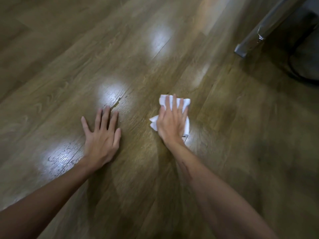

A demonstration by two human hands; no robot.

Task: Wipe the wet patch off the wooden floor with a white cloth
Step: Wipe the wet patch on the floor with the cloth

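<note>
cloth (184, 104) under right hand (170, 125), left hand (101, 140) flat on floor (51, 83) beside it

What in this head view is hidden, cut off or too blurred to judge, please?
- White cloth: its middle is hidden under the right hand.
- Wet patch: only small droplets near the seam; glare masks its extent.
- Metal leg: cut off by the top edge.
- Dark object: cut off at right, blurred.
</note>
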